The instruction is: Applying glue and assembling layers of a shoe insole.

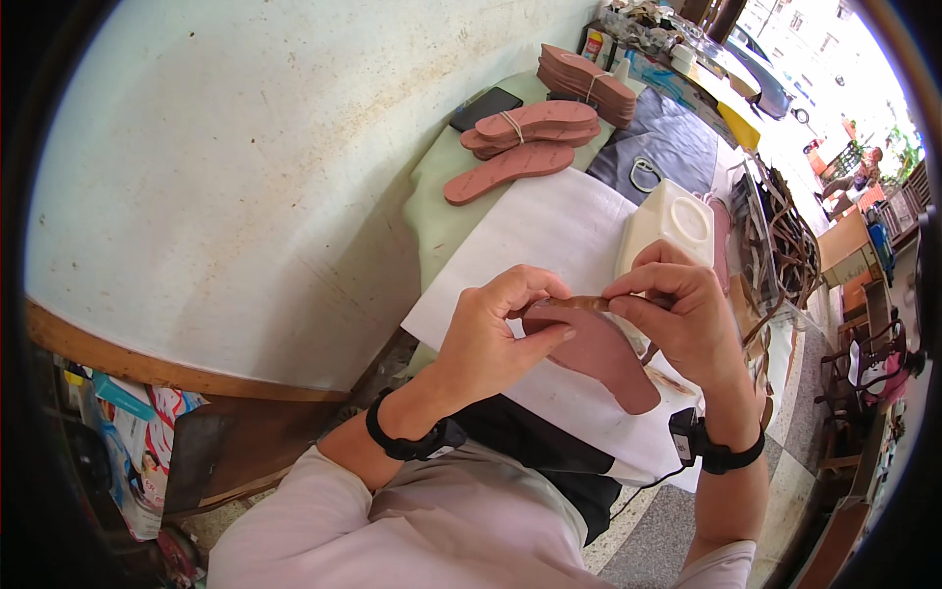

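A brownish-pink insole (603, 355) is held over the white sheet (510, 250) on the table, its rounded end toward the lower right. My left hand (496, 329) is closed on its upper left edge, thumb on the face. A narrow, shiny brown strip (586, 303) runs along that upper edge between my hands. With thumb and fingers, my right hand (682, 314) pinches the strip's right part. Just beyond my right hand stands a cream plastic container (669, 221). Whether the strip is stuck to the insole I cannot tell.
Farther back lie a single insole (507, 173), a tied bundle of insoles (535, 126) and a taller stack (587, 82). A black phone-like object (488, 108) is beside them. Brown straps (790, 231) heap up at right. A pale wall (226, 177) borders the left.
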Demonstrator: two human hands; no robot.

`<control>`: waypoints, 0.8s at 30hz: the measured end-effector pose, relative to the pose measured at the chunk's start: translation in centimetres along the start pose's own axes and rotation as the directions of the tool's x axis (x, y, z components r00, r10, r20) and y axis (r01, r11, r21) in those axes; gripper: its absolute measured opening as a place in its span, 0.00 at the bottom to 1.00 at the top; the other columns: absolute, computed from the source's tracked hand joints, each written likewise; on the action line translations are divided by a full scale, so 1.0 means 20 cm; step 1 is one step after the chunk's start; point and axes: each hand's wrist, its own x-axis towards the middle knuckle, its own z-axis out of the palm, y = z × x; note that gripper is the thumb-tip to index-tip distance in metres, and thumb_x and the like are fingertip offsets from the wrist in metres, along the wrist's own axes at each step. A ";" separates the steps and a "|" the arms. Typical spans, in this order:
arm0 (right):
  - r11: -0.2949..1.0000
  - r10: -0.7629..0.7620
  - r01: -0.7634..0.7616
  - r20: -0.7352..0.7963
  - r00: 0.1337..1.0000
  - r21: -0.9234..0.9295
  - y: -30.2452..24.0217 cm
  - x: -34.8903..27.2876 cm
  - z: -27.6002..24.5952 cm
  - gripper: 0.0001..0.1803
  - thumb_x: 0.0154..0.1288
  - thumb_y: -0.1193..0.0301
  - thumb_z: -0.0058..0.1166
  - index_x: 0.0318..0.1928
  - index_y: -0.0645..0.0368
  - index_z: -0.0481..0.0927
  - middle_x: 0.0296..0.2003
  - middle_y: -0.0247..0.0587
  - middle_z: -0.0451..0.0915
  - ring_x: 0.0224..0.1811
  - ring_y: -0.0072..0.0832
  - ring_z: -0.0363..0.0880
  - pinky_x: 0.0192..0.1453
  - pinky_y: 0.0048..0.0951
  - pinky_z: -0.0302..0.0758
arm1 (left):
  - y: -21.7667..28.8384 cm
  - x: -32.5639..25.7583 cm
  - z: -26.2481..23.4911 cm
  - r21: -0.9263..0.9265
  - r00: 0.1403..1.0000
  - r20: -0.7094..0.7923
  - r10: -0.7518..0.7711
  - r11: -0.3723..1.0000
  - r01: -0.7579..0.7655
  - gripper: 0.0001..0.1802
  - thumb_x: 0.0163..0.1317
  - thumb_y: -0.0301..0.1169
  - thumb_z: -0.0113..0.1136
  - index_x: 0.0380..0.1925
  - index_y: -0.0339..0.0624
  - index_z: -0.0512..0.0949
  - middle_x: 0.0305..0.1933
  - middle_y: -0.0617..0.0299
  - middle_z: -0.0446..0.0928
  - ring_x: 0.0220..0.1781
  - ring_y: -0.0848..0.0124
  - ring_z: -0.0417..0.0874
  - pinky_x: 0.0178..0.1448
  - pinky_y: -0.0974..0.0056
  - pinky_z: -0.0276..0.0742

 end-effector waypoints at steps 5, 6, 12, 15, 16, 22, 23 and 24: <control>0.999 -0.016 0.016 0.004 1.000 -0.029 0.01 0.00 0.00 0.07 0.59 0.80 0.67 0.39 0.62 0.91 0.33 0.30 0.74 0.29 0.15 0.69 0.32 0.20 0.66 | 0.01 0.00 0.00 0.000 1.000 -0.001 -0.013 1.000 0.013 0.20 0.55 0.15 0.73 0.46 0.39 0.78 0.41 0.63 0.85 0.43 0.79 0.85 0.47 0.70 0.83; 0.998 -0.039 0.039 -0.002 0.999 -0.049 0.03 0.00 0.00 0.07 0.59 0.80 0.67 0.39 0.62 0.91 0.33 0.31 0.74 0.29 0.16 0.69 0.32 0.21 0.66 | 0.01 0.00 0.00 0.011 1.000 0.003 -0.017 1.000 0.017 0.20 0.55 0.15 0.73 0.46 0.39 0.78 0.41 0.63 0.85 0.43 0.79 0.85 0.47 0.70 0.83; 0.997 0.003 -0.003 -0.006 1.000 -0.071 0.03 -0.01 0.01 0.08 0.57 0.79 0.68 0.39 0.60 0.92 0.31 0.33 0.75 0.30 0.20 0.72 0.34 0.24 0.69 | 0.01 0.00 0.00 0.012 1.000 -0.002 -0.008 1.000 0.008 0.19 0.55 0.14 0.74 0.44 0.39 0.78 0.40 0.63 0.85 0.42 0.79 0.85 0.45 0.71 0.83; 0.996 0.004 -0.005 -0.007 1.000 -0.087 0.03 -0.02 0.01 0.08 0.56 0.80 0.68 0.38 0.60 0.92 0.31 0.33 0.75 0.30 0.20 0.72 0.34 0.24 0.69 | 0.00 0.00 0.00 0.017 1.000 -0.009 0.012 1.000 -0.012 0.18 0.54 0.14 0.74 0.43 0.38 0.78 0.39 0.63 0.85 0.41 0.80 0.85 0.44 0.72 0.83; 0.996 0.000 0.000 -0.009 1.000 -0.093 0.03 -0.02 0.01 0.08 0.56 0.80 0.68 0.38 0.60 0.92 0.31 0.33 0.75 0.30 0.20 0.72 0.34 0.24 0.69 | 0.00 0.00 0.00 0.016 1.000 -0.013 0.020 1.000 -0.019 0.18 0.54 0.14 0.74 0.43 0.38 0.78 0.39 0.63 0.85 0.40 0.80 0.85 0.44 0.72 0.83; 0.998 0.064 -0.064 0.007 0.998 0.018 0.06 -0.04 0.01 0.07 0.60 0.77 0.68 0.39 0.63 0.91 0.31 0.33 0.75 0.29 0.16 0.70 0.32 0.22 0.68 | 0.02 0.00 0.00 0.038 1.000 -0.026 -0.004 0.999 0.005 0.16 0.54 0.17 0.73 0.42 0.38 0.79 0.38 0.61 0.86 0.40 0.76 0.88 0.45 0.69 0.84; 0.997 0.073 -0.074 0.004 0.997 0.012 0.05 -0.04 0.01 0.07 0.61 0.76 0.68 0.39 0.64 0.90 0.31 0.33 0.75 0.28 0.16 0.70 0.32 0.22 0.67 | 0.02 0.00 -0.01 0.048 1.000 -0.018 -0.001 0.999 0.002 0.17 0.54 0.16 0.73 0.42 0.38 0.79 0.38 0.62 0.86 0.40 0.77 0.87 0.45 0.70 0.84; 0.997 0.077 -0.077 0.002 0.997 0.006 0.05 -0.03 0.01 0.07 0.62 0.74 0.67 0.39 0.65 0.90 0.30 0.32 0.76 0.27 0.16 0.69 0.32 0.22 0.67 | 0.02 0.00 -0.01 0.061 1.000 -0.015 0.004 0.998 -0.003 0.17 0.54 0.15 0.74 0.42 0.38 0.79 0.37 0.63 0.86 0.40 0.78 0.86 0.44 0.71 0.83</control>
